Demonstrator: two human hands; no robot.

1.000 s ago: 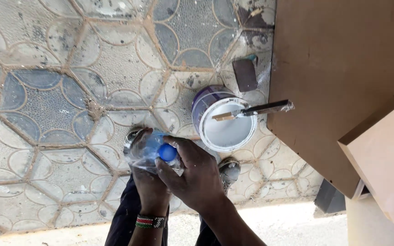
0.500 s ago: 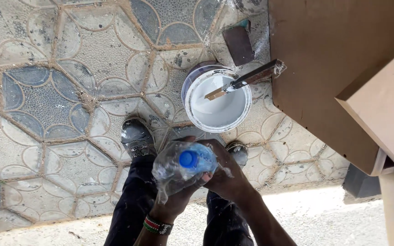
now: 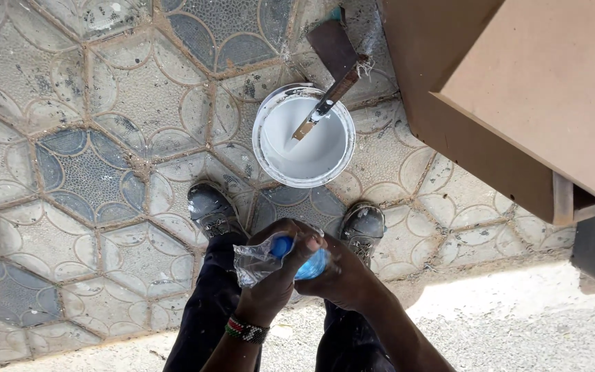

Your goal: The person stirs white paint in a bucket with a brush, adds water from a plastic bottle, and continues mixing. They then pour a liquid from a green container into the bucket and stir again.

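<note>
Bottle (image 3: pixel 280 258): left hand (image 3: pixel 273 275) grips the body; right hand (image 3: pixel 335 275), fingers closed, apparently works the blue cap.

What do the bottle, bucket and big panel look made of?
Bottle: thin clear plastic, crumpled and glinting in both hands, with a glossy blue plastic cap. Bucket: probably plastic, with a smooth white rim and white paint inside; metal can't be ruled out. Panel: likely fibreboard, flat matte brown with no visible grain and a paler cut edge.
</note>
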